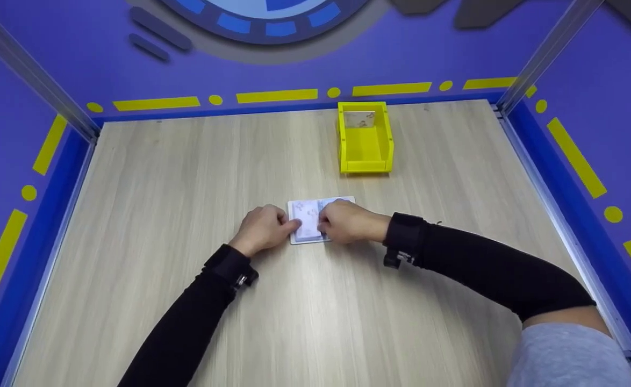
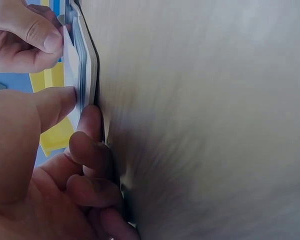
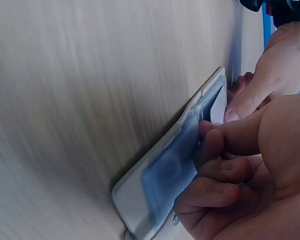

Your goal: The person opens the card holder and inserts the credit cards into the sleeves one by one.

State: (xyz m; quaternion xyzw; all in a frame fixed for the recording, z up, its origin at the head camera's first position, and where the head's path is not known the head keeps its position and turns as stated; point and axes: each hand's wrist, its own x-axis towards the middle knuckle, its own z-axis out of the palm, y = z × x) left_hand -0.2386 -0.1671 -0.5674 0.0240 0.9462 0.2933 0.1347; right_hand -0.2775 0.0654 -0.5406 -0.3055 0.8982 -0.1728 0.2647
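Note:
An open card holder [image 1: 323, 203] with bluish clear sleeves lies on the wooden table. Over its left half is a pale card [image 1: 307, 217] with a faint pattern. My left hand [image 1: 264, 228] grips the holder's left edge, its thumb on top of the card and a fingertip at the underside, as the left wrist view shows. My right hand [image 1: 348, 221] pinches the card's right edge near the fold, with its other fingers curled over the right half. In the right wrist view, the right sleeve [image 3: 170, 172] appears flat; my fingers hide part of it.
Beyond the holder, towards the back wall, stands a yellow bin [image 1: 363, 148]. A patterned card [image 1: 359, 119] leans upright against its rear wall. Blue panels with yellow marks border the wooden table [image 1: 186, 177] at the back and sides.

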